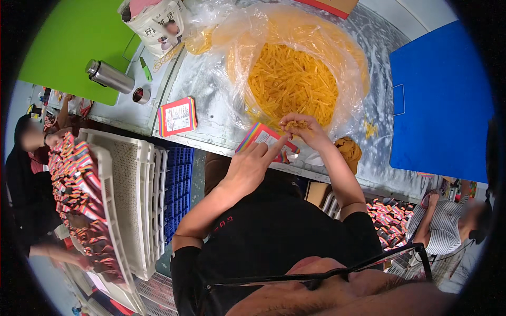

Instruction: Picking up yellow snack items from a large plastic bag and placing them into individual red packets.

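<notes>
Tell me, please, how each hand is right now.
Left hand: over the striped packet; grip cannot be told.
Right hand: holding small yellow-brown pieces.

A pale table [213, 108] bears a plastic bag [345, 55] and red packet [177, 117].

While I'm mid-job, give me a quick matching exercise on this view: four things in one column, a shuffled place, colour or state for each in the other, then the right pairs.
Column one
1. Bottle
2. Yellow strips
3. Right hand
4. Board at the picture's right

Column two
A. Holding a small yellow-brown clump
B. Blue
C. Beside a small cup
D. Heaped in an open clear bag

Right pairs
1-C, 2-D, 3-A, 4-B
</notes>
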Tool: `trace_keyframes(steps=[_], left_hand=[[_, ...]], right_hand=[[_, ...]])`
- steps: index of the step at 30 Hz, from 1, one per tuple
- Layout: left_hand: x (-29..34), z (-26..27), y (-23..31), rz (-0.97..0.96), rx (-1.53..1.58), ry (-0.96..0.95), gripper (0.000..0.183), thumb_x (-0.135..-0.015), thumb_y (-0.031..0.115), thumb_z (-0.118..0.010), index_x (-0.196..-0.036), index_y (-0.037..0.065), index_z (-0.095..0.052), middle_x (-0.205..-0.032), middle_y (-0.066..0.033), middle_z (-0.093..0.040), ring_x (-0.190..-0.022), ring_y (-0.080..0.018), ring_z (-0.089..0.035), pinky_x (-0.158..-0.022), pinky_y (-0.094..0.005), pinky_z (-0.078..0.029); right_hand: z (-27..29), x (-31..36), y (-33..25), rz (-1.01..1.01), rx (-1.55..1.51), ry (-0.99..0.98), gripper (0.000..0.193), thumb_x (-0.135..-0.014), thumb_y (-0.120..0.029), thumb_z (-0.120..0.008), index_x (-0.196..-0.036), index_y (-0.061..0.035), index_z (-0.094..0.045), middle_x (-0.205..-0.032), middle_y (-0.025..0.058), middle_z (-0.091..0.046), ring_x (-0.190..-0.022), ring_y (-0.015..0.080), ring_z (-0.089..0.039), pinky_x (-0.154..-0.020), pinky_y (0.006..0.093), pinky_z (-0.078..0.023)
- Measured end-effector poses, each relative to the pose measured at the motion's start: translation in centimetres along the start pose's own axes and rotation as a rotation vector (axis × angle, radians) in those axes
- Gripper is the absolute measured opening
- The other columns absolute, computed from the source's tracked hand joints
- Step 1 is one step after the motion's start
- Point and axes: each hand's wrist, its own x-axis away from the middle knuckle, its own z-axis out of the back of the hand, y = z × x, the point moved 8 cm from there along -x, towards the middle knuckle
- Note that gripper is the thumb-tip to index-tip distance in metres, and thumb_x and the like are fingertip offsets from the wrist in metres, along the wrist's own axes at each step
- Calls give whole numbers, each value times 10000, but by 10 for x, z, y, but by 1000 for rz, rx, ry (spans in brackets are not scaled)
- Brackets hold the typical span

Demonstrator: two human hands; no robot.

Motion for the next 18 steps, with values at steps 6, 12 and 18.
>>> trace_keyframes(steps=[6, 12, 18], left_hand=[[-7, 0, 1, -7, -90, 27, 788, -851, 17, -615, -1589, 223, -431, -795, -36, -523, -759, -219, -610, -659, -365, -546], [-7, -4, -3, 13, -123, 5, 774, -876, 54, -626, -1598, 243, -419, -790, -45, -522, -747, -225, -606, -670, -372, -536], [-6, -2, -4, 18, -126, 18, 793, -833, 4, -612, -1582, 208, -449, -770, -47, -504, -734, -233, -598, -683, -380, -539]], right_hand=[[-5, 1, -10, 162, 110, -33, 221, -991, -68, -683, -1200, -1, -690, -985, 43, -676, -821, 94, -617, -751, 259, -515], [-7, 3, -3, 37, 26, -47, 205, -1001, -110, -690, -1181, -10, -694, -870, 16, -635, -778, 91, -597, -671, 256, -489], [-10, 3, 3, -17, -69, -65, 202, -998, -116, -698, -1166, -3, -696, -834, 14, -629, -757, 96, -587, -667, 258, -483]])
